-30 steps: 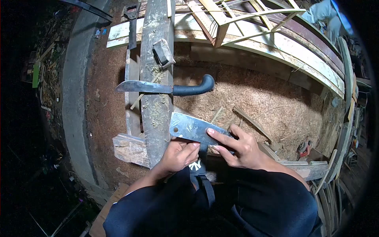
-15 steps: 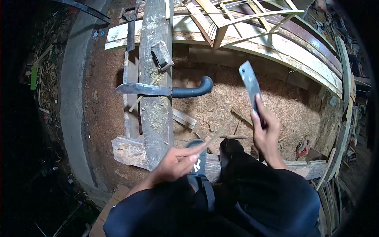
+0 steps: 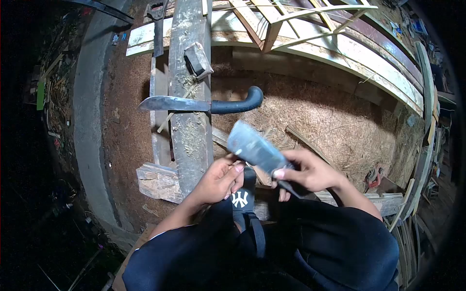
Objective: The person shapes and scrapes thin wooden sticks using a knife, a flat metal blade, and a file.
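Observation:
My right hand grips the dark handle of a cleaver, mostly covered by my fingers. The wide metal cleaver blade points up and left, slightly blurred, its far part above my left hand. That left hand is closed, thumb against fingers, around a thin wooden strip; the blade and fingers hide most of the strip. Beyond my hands, a machete with a curved black handle lies across a grey wooden beam. A block-shaped stone rests farther up the beam.
Wood shavings lie on the beam. A handsaw leans over pale planks at the back, where a wooden frame stands. Offcuts and a red-handled tool lie on the ground. My legs are below my hands.
The cleaver has swung down and left from an upright position, towards my left hand. My left hand has risen slightly, and the strip that stuck out to its right is now mostly hidden.

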Demonstrator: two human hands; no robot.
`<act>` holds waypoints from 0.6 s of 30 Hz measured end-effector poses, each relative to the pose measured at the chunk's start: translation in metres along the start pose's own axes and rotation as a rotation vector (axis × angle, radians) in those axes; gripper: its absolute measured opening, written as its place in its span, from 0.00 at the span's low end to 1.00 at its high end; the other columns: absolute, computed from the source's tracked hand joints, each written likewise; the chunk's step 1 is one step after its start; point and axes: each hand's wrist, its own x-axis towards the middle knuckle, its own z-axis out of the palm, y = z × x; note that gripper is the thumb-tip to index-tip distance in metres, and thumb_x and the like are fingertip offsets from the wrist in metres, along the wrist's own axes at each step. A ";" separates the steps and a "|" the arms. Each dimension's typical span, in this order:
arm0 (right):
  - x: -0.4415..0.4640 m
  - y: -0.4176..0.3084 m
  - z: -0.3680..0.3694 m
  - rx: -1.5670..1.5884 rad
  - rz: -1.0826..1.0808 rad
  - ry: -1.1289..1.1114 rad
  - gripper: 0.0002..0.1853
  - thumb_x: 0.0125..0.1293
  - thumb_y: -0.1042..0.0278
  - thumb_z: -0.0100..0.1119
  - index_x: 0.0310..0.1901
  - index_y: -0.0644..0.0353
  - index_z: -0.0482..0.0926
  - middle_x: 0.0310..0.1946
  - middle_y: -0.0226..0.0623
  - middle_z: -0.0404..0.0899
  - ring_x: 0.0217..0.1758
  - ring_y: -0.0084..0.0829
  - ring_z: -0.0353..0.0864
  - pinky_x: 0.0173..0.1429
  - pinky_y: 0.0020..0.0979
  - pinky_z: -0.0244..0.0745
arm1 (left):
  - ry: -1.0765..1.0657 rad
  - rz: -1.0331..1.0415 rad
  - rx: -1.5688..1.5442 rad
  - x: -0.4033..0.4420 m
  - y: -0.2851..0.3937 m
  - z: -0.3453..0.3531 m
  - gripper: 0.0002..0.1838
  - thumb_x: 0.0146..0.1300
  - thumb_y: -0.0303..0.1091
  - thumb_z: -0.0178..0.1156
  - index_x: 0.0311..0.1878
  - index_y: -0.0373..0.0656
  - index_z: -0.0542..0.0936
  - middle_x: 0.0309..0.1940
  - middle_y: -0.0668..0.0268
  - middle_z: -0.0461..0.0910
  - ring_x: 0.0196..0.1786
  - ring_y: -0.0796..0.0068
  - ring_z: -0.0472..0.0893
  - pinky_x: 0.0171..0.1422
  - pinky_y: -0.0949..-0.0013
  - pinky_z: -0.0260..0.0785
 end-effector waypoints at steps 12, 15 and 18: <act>0.015 0.011 0.025 0.032 0.020 -0.047 0.17 0.79 0.58 0.51 0.38 0.65 0.78 0.23 0.31 0.79 0.16 0.17 0.71 0.21 0.23 0.65 | 0.136 0.143 0.405 -0.017 -0.036 0.009 0.06 0.70 0.26 0.56 0.46 0.35 0.79 0.35 0.66 0.77 0.39 0.73 0.76 0.46 0.66 0.67; 0.013 0.014 0.026 0.035 0.015 -0.038 0.18 0.79 0.59 0.52 0.35 0.65 0.78 0.21 0.30 0.79 0.15 0.16 0.70 0.21 0.22 0.64 | 0.057 0.373 0.822 -0.019 -0.036 0.002 0.12 0.63 0.23 0.63 0.50 0.34 0.81 0.45 0.56 0.82 0.50 0.59 0.82 0.58 0.56 0.71; 0.008 0.014 0.028 0.015 -0.011 -0.043 0.17 0.78 0.60 0.53 0.35 0.65 0.79 0.20 0.28 0.78 0.16 0.15 0.70 0.20 0.22 0.63 | 0.031 0.636 1.158 -0.022 -0.021 0.008 0.13 0.61 0.24 0.64 0.49 0.35 0.82 0.45 0.55 0.82 0.49 0.55 0.82 0.57 0.56 0.72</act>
